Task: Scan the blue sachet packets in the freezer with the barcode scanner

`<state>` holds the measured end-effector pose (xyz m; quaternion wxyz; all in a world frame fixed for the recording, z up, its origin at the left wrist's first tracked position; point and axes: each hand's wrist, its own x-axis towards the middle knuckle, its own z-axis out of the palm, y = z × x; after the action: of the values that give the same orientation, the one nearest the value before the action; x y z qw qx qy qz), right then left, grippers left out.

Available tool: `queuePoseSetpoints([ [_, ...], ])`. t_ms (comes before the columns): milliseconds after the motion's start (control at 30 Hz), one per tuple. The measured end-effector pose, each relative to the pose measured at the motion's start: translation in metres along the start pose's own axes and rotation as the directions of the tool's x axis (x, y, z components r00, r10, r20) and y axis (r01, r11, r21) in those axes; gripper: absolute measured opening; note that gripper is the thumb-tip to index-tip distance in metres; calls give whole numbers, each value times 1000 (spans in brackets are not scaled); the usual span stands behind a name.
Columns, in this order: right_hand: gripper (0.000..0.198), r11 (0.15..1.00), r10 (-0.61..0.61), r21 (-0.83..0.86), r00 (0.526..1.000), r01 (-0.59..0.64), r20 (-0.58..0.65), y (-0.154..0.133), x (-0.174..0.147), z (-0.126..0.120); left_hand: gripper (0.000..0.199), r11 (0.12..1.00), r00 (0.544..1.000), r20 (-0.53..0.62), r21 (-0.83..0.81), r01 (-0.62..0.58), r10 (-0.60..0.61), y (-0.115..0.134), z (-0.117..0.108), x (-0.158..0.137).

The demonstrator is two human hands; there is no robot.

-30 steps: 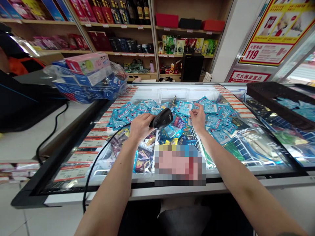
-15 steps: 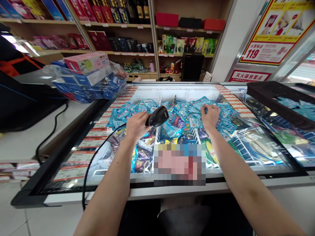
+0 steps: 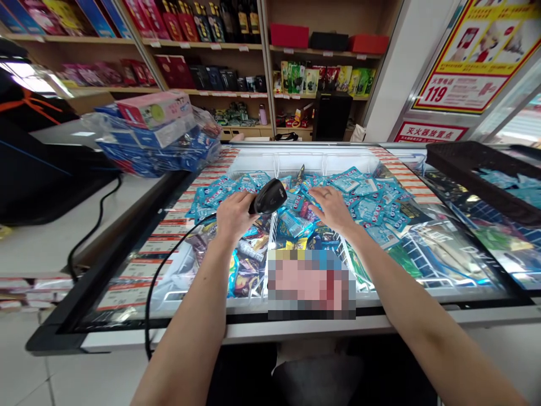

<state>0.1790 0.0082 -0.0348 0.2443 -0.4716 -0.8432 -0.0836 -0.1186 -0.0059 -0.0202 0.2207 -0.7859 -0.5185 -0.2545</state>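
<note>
My left hand (image 3: 235,219) is wrapped round the handle of a black barcode scanner (image 3: 270,197), whose head points right over the freezer. A black cable runs from it down past my left forearm. My right hand (image 3: 332,208) reaches over the middle of the freezer with its fingers apart and nothing in them. Just beyond its fingertips lie blue ice-cream packets (image 3: 296,223), many of them piled across the chest freezer (image 3: 296,151). More blue packets (image 3: 369,211) spread to the right of that hand. Whether the fingertips touch a packet, I cannot tell.
Wire baskets inside the freezer hold assorted wrapped ice creams (image 3: 249,276). A dark brown tray (image 3: 477,169) with more blue packets rests at the right. Plastic-wrapped boxes (image 3: 156,135) stand at the left. A black cable (image 3: 95,220) hangs near the freezer's left side. Stocked shelves (image 3: 211,45) line the back.
My right hand has moved left from the right-hand blue packets to the middle, and its fingers have opened out. My left hand keeps the scanner in nearly the same place.
</note>
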Motion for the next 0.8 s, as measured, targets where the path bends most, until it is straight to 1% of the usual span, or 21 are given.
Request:
queuePoseSetpoints([
  [67,50,990,-139,44,985,136,100,-7,0,6,25,1000,1000,2,-1,14,-14,-1,0,0],
  [100,49,982,-184,70,974,176,133,-8,0,9,25,1000,1000,5,-6,21,-21,-1,-1,0],
  [167,43,972,-216,127,964,198,156,-8,0,13,26,999,999,10,-16,32,-32,-1,-1,0],
  [233,40,973,-179,173,976,156,122,-6,0,15,26,999,999,9,-18,34,-33,-2,-1,0],
  [300,42,978,-111,185,991,96,74,-3,0,14,26,999,1000,9,-16,30,-30,-1,-2,0],
  [433,45,994,-13,106,1000,10,24,-2,-2,14,26,999,1000,13,-21,27,-27,0,-3,1],
  [533,59,999,22,26,998,-24,60,-2,-4,17,26,999,1000,11,-30,21,-20,1,-4,1],
  [567,61,1000,24,14,997,-25,78,-2,-4,17,26,999,1000,11,-31,15,-15,1,-4,1],
  [633,60,1000,12,10,994,-13,106,-2,-4,17,26,999,1000,16,-33,9,-8,2,-4,1],
  [800,57,1000,12,-20,992,-10,124,-1,-3,15,27,999,1000,27,-50,-4,6,2,-3,3],
])
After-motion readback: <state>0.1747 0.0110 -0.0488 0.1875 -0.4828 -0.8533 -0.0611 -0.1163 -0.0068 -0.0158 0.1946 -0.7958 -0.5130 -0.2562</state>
